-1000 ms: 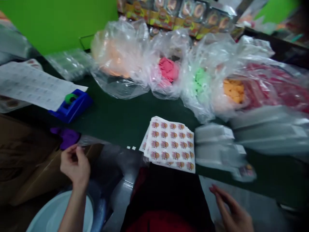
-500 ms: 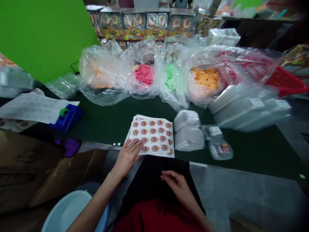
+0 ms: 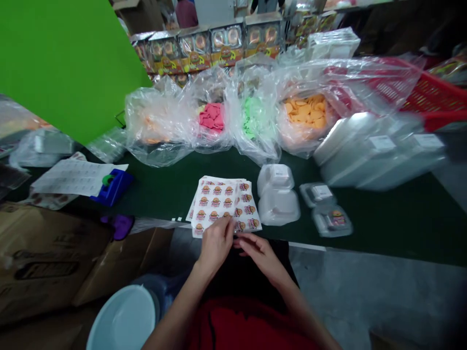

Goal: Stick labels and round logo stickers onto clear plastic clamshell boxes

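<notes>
A stack of sticker sheets (image 3: 215, 201), printed with rows of small burger figures, lies at the front edge of the dark green table. My left hand (image 3: 218, 240) is closed at the near edge of the top sheet, seemingly pinching it; its fingertips are partly hidden. That sheet sits askew over the others, whose stickers show on its right. My right hand (image 3: 259, 250) is just right of it, below the sheets, fingers loosely bent and apart, with nothing visible in them. Closed clear clamshell boxes (image 3: 279, 206) stand right of the sheets, beside an open clamshell (image 3: 332, 221) bearing a burger sticker.
Plastic bags hold pink pieces (image 3: 211, 116), green pieces (image 3: 250, 119) and orange pieces (image 3: 306, 112) behind. Stacked clear containers (image 3: 375, 150) and a red basket (image 3: 434, 97) stand right. A blue tape dispenser (image 3: 113, 187) is left; a pale blue basin (image 3: 124, 316) is below.
My left hand has moved right along the sheets' near edge, and the top sheet now sits askew. My right hand has risen toward the left. The head view has shifted slightly.
</notes>
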`<action>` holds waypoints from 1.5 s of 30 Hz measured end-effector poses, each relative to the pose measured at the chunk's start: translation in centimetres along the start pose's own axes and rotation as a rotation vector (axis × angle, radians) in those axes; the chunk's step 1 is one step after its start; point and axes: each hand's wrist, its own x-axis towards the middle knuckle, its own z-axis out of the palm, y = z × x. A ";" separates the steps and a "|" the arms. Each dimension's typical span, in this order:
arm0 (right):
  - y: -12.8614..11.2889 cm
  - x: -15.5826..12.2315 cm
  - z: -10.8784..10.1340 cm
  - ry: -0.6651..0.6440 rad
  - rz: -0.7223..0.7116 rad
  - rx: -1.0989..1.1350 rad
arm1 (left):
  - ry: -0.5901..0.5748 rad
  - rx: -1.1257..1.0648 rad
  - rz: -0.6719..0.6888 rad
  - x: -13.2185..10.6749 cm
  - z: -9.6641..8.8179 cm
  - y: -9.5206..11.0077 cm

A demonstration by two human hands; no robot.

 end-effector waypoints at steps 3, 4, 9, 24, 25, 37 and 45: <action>0.5 -1.1 -0.4 0.032 0.038 0.040 | -0.133 -0.175 -0.010 1.2 0.5 1.2; 0.7 -1.4 -0.5 0.051 0.050 0.058 | -0.154 -0.224 -0.029 1.4 0.4 1.1; 1.5 -1.8 -1.2 0.133 0.109 0.136 | -0.064 -0.227 0.003 1.1 -0.3 -1.1; 0.3 -0.6 -1.9 0.181 -0.051 -0.086 | -0.287 0.098 0.443 0.0 0.8 0.9; 0.2 -0.6 -1.9 0.183 -0.063 -0.123 | -0.293 0.105 0.447 0.1 0.8 0.9; 0.4 -0.7 -1.4 0.170 -0.084 -0.247 | -0.233 -0.126 0.162 0.2 1.9 0.3; 0.2 0.1 -0.9 0.299 -0.014 -0.077 | -0.289 -0.219 0.175 0.7 1.5 0.2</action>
